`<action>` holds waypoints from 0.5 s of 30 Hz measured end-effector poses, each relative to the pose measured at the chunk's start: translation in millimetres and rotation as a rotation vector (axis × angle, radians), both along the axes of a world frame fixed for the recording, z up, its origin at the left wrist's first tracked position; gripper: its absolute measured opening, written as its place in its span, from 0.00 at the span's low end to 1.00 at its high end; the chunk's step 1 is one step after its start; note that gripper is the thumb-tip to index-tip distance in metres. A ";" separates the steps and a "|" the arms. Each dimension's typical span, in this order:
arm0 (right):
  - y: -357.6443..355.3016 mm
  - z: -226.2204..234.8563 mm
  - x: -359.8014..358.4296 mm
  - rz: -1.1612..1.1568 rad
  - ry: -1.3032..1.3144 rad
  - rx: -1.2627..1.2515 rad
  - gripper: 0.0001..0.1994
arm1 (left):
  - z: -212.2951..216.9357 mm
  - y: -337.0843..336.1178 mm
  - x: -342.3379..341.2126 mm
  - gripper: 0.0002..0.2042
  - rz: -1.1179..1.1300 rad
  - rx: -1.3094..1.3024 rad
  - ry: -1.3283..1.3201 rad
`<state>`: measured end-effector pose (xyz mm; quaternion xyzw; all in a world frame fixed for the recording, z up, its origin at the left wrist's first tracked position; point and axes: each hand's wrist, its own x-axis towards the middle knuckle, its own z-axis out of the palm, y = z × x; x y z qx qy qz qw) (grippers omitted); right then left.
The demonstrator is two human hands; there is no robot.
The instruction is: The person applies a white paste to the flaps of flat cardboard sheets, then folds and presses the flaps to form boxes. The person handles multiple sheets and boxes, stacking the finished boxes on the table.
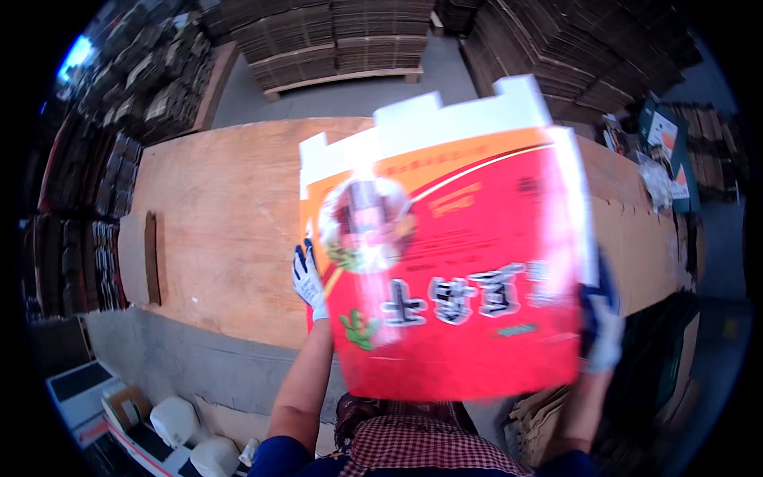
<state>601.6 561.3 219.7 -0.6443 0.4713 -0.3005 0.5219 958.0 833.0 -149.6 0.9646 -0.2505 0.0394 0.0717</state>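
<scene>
Left hand [307, 285] and right hand [602, 326], each gloved in white and blue, are positioned well apart and clamped on opposite side edges of a printed carton sheet [469, 238]. The sheet is red below and orange above, with white tabs [441, 119] along its far edge; its surface is partly blurred. It is located in front of the checked apron [429, 445], covering part of the wooden desk [230, 199] from view; contact between sheet and desk cannot be determined. A brown cardboard piece [137, 258] is located at the left end of the desk, and a brown cardboard panel [636, 250] at the right. Beyond the desk, stacked flat cardboard [342, 40] rests on a wooden pallet [346, 82]
</scene>
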 end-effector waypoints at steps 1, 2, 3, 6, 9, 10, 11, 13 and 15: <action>5.5 -47.6 15.6 -0.012 -0.117 0.169 0.32 | -7.0 -2.7 -2.6 0.27 0.020 -0.206 0.221; 5.2 -100.7 18.5 -0.048 -0.160 0.314 0.31 | -4.8 -5.9 -0.1 0.26 0.044 -0.417 0.434; 5.4 -140.5 29.6 -0.034 -0.258 0.383 0.30 | 0.6 -0.9 3.1 0.26 0.067 -0.619 0.642; 15.9 -208.0 50.5 -0.040 -0.364 0.543 0.30 | 30.1 15.8 14.8 0.25 0.144 -1.240 1.238; 27.8 -239.1 49.4 -0.076 -0.304 0.527 0.30 | 83.2 15.1 20.6 0.22 0.380 -1.413 1.299; 30.7 -244.2 50.4 -0.069 -0.239 0.462 0.30 | 99.6 11.3 24.6 0.21 0.473 -1.391 1.225; 33.9 -245.6 52.7 -0.056 -0.237 0.403 0.29 | 99.8 8.8 26.0 0.21 0.336 -1.235 0.904; 35.9 -248.9 44.8 -0.018 -0.094 0.277 0.28 | 115.8 -20.1 8.7 0.22 0.028 -0.854 0.442; 39.9 -252.0 39.8 -0.003 0.050 0.231 0.28 | 138.8 -71.6 -20.6 0.24 -0.336 -0.625 0.383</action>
